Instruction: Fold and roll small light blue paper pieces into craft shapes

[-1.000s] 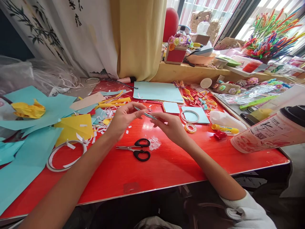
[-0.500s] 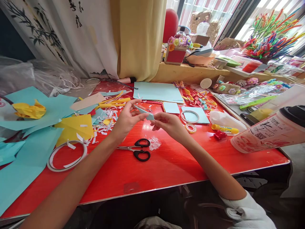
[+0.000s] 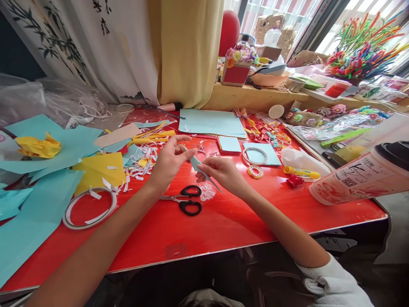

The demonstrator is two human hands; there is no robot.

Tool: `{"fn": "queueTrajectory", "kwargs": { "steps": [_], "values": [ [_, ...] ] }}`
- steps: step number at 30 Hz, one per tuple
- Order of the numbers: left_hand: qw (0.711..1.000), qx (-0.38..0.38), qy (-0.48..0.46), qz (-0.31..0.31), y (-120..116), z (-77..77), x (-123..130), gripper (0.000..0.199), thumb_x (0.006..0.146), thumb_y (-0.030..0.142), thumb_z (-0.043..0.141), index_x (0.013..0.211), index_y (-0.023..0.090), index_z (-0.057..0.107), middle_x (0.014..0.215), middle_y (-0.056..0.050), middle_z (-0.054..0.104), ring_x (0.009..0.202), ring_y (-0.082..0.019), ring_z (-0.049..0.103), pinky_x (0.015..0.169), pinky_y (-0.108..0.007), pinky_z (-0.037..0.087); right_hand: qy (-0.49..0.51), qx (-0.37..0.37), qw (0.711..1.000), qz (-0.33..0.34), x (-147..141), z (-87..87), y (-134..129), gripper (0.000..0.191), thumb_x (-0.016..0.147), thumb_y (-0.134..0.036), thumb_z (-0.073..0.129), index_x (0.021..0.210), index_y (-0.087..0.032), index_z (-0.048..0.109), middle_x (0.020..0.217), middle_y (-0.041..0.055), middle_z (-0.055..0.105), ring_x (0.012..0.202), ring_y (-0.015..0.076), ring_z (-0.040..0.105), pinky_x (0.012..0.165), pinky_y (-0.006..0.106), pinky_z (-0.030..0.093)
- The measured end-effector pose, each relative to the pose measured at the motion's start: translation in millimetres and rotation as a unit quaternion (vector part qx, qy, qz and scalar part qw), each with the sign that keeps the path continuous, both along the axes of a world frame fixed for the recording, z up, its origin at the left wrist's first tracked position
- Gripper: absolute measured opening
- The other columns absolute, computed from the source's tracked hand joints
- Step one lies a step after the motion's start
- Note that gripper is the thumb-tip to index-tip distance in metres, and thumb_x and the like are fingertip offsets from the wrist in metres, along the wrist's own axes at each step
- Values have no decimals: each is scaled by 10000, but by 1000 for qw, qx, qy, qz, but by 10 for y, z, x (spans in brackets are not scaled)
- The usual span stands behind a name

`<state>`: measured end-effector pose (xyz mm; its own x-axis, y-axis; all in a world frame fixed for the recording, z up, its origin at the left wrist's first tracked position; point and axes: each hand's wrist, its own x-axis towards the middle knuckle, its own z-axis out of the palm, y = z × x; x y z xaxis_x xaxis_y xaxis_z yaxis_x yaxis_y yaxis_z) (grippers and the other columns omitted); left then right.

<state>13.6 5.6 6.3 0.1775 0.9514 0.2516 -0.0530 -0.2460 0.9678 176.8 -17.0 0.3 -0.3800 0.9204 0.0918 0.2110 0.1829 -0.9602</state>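
Between my two hands is a narrow folded piece of light blue paper (image 3: pixel 196 165), slanting down to the right with its pointed end over the table. My left hand (image 3: pixel 172 160) pinches its upper end between thumb and fingers. Thumb and fingers of my right hand (image 3: pixel 220 172) close on its middle. Below my hands, black-handled scissors (image 3: pixel 188 199) lie on the red table (image 3: pixel 223 230), beside a small heap of white shreds (image 3: pixel 207 192).
Left: a tape roll (image 3: pixel 67 213), yellow paper (image 3: pixel 99 170) and large blue sheets (image 3: pixel 35 217). Behind: a blue sheet stack (image 3: pixel 212 123) and small blue squares (image 3: pixel 229 144). Right: another tape roll (image 3: pixel 254 156), a glue stick (image 3: pixel 301 172) and a tilted cup (image 3: pixel 361 175).
The blue paper has turned; its pointed end now reaches down to the right instead of up to the left. My right hand has moved slightly down.
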Motion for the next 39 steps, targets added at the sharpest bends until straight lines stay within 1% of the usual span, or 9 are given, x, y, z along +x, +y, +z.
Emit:
{"fn": "queueTrajectory", "kwargs": {
  "steps": [5, 8, 12, 15, 18, 22, 30, 34, 39],
  "values": [
    [999, 5, -20, 44, 52, -44, -26, 349, 707, 335, 645, 994, 186, 515, 671, 36, 529, 648, -107, 548, 682, -250, 434, 24, -64, 997, 26, -2, 28, 0, 226, 779, -340, 581, 784, -115, 604, 728, 49, 659, 661, 116, 644, 669, 272, 529],
    [999, -20, -20, 21, 58, -48, -32, 424, 692, 394, 653, 1030, 191, 496, 731, 15, 584, 688, -126, 567, 713, -282, 438, 48, -76, 996, 1, -1, 41, -1, 224, 785, -339, 574, 775, -116, 598, 714, 47, 659, 621, 113, 643, 639, 267, 534],
    [997, -48, 62, -27, 62, -76, -37, 317, 684, 449, 639, 766, 145, 599, 693, -13, 594, 672, -132, 545, 694, -280, 414, 67, -76, 995, 12, 1, 34, 21, 220, 792, -334, 568, 783, -117, 605, 756, 54, 663, 652, 113, 645, 662, 267, 530],
    [995, -43, 89, 5, 84, -106, -55, 328, 679, 462, 637, 635, 139, 600, 613, -7, 563, 618, -126, 517, 653, -277, 392, 48, -87, 994, 38, 5, 24, 39, 230, 775, -350, 587, 811, -124, 619, 787, 56, 666, 693, 117, 647, 688, 267, 529],
    [996, -48, 68, 12, 94, -107, -57, 335, 667, 474, 644, 658, 142, 605, 636, -6, 571, 639, -129, 525, 667, -277, 399, 30, -99, 994, 47, 6, 9, 45, 249, 767, -367, 595, 795, -121, 624, 764, 58, 666, 664, 121, 648, 661, 269, 535],
    [993, -81, 71, -47, 60, -83, -31, 342, 654, 486, 651, 703, 148, 625, 681, -17, 604, 680, -140, 543, 676, -280, 417, 30, -107, 993, 49, 1, -26, 42, 270, 775, -383, 579, 783, -116, 617, 734, 56, 668, 600, 120, 648, 603, 263, 539],
    [994, -75, 77, -4, 64, -115, -36, 361, 628, 495, 668, 641, 139, 614, 618, -8, 564, 611, -124, 501, 645, -280, 403, -15, -113, 990, 83, 33, -31, 38, 287, 786, -389, 564, 841, -113, 620, 729, 58, 679, 646, 128, 657, 647, 276, 541],
    [992, -92, 61, -55, 65, -119, -24, 393, 631, 524, 650, 774, 158, 637, 746, -29, 608, 707, -146, 540, 682, -290, 429, 3, -133, 988, 76, 15, -19, 18, 324, 833, -415, 486, 864, -112, 599, 708, 65, 680, 599, 123, 653, 602, 260, 540],
    [983, -70, 124, -117, 39, -119, 3, 318, 676, 462, 631, 746, 153, 657, 664, -13, 603, 685, -149, 534, 703, -284, 403, 22, -137, 988, 72, -8, -38, 17, 356, 838, -446, 455, 878, -112, 572, 685, 61, 675, 579, 125, 650, 569, 252, 528]
  ]
}}
